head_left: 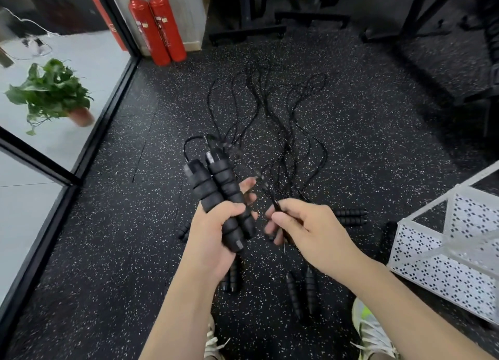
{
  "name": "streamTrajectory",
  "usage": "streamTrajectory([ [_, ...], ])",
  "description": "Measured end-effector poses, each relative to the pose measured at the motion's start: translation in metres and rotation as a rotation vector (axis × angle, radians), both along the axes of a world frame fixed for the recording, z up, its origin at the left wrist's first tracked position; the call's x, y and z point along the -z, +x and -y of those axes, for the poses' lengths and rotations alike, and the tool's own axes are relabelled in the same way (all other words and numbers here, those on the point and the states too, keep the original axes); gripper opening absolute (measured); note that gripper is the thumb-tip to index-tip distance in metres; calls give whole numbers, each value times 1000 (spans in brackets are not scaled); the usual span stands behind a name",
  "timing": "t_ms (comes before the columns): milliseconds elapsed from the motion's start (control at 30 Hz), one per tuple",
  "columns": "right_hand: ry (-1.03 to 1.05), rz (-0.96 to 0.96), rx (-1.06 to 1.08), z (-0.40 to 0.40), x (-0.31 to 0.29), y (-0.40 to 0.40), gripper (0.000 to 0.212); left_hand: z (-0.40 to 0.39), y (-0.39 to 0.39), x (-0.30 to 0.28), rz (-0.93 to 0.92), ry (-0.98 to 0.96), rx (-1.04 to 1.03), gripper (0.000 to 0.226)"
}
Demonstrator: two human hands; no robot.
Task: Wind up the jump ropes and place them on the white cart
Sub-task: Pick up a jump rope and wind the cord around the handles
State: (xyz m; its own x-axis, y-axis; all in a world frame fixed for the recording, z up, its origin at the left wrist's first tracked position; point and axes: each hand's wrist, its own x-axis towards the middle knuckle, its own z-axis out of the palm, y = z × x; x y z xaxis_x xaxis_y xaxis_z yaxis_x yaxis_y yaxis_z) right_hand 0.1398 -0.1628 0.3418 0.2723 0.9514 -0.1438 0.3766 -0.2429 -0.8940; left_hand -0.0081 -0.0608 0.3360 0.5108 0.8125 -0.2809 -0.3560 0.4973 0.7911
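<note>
While winding a jump rope, a person stands left of the white cart [442,241].
Left hand [213,224] grips both handles [221,195] together; right hand [299,224] fingers pinch the cord [276,204], feeding it.

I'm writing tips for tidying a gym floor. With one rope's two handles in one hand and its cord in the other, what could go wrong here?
The cord pinched by the right hand runs into the tangle of ropes on the floor, so winding may drag or knot the others. The left hand grips both handles low down, so they might slip. Loose handles lie near the shoes: a trip risk.
</note>
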Motion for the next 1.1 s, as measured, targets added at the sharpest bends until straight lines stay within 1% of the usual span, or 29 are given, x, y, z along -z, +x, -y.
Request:
streamTrajectory([
  [67, 79, -176, 81, 0, -15, -5, 16, 3, 1, 1, -11, -12, 65, 55],
  [133, 182, -309, 162, -1, -27, -5, 14, 10, 4, 1, 0, -56, 148, 48],
  [167, 226, -376, 208, -2, -31, -4, 14, 14, 5, 1, -34, -73, 174, 46],
  [233, 274, -519, 303, -5, -35, 2, 14, 20, 6, 3, -99, -85, 222, 50],
  [300, 276, -586, 362, -7, -35, 6, 13, 24, 7, 3, -67, -71, 299, 51],
  [333, 270, -567, 384, -6, -30, 9, 13, 25, 9, 2, -24, -65, 336, 48],
  [367, 254, -500, 401, -6, -24, 11, 14, 26, 10, 1, 15, -71, 353, 44],
  [400, 222, -397, 399, -6, -17, 13, 20, 27, 12, 0, 60, -92, 348, 42],
  [433, 181, -320, 387, -6, -11, 15, 32, 27, 13, 1, 116, -124, 329, 43],
  [467, 137, -307, 359, -7, -6, 15, 46, 26, 13, 1, 178, -153, 309, 45],
  [533, 31, -456, 249, -7, 0, 15, 67, 25, 14, -2, 255, -179, 271, 42],
  [567, -26, -533, 170, -6, 0, 12, 73, 23, 15, -3, 264, -174, 254, 37],
  [600, -70, -557, 97, -5, 0, 8, 76, 21, 14, -3, 259, -164, 242, 33],
  [667, -114, -548, 24, -3, 5, 1, 75, 16, 12, -4, 234, -163, 238, 37],
  [733, -100, -601, 70, -3, 9, -4, 66, 13, 8, -2, 178, -179, 313, 48],
  [800, -77, -686, 168, -6, 5, -4, 68, 17, 6, -1, 75, -154, 482, 50],
  [867, -49, -814, 321, -10, -1, 2, 76, 24, 5, 1, -23, -131, 637, 41],
  [900, -6, -896, 428, -11, -5, 8, 75, 26, 5, 2, -57, -123, 680, 37],
  [967, 127, -1003, 601, -12, -12, 24, 66, 29, 4, 4, -126, -106, 715, 34],
  [1000, 184, -1020, 645, -11, -15, 32, 58, 28, 3, 6, -167, -108, 707, 35],
  [1067, 225, -995, 664, -10, -21, 46, 44, 25, 3, 10, -267, -96, 656, 39],
  [1100, 216, -963, 652, -8, -23, 51, 43, 24, 2, 13, -351, -45, 624, 43],
])
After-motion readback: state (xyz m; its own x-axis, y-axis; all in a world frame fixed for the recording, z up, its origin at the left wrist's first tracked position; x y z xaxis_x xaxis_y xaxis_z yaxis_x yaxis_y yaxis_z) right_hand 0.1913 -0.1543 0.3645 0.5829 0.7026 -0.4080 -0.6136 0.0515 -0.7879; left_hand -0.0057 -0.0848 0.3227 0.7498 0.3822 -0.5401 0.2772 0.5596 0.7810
